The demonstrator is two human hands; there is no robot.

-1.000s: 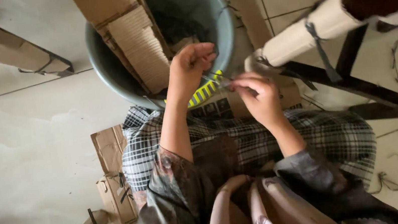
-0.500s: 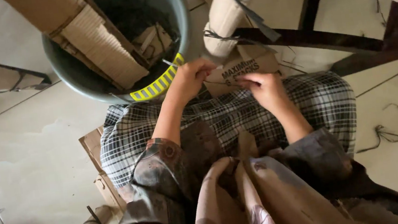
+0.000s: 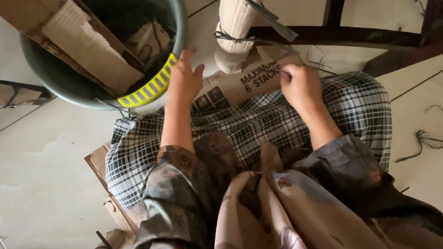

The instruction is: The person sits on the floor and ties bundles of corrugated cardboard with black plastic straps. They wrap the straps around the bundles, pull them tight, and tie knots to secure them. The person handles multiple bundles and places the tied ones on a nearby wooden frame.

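The left hand (image 3: 185, 78), fingers spread, rests beside the grey bucket (image 3: 58, 82); the right hand (image 3: 298, 84) pinches shut near the cardboard sheet (image 3: 244, 82) (grip contents unclear). 1 wrapped leg (image 3: 239, 15) stands just beyond, already bound.

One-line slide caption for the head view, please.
Seated person's left hand reaches by a grey bucket; right hand rests over printed cardboard.

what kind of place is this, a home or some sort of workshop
Probably an informal floor workshop, perhaps in a home. The person sits on flattened cardboard over a tiled floor, beside a bucket stuffed with cardboard offcuts, with a wrapped, tied roll and loose cord scraps nearby.
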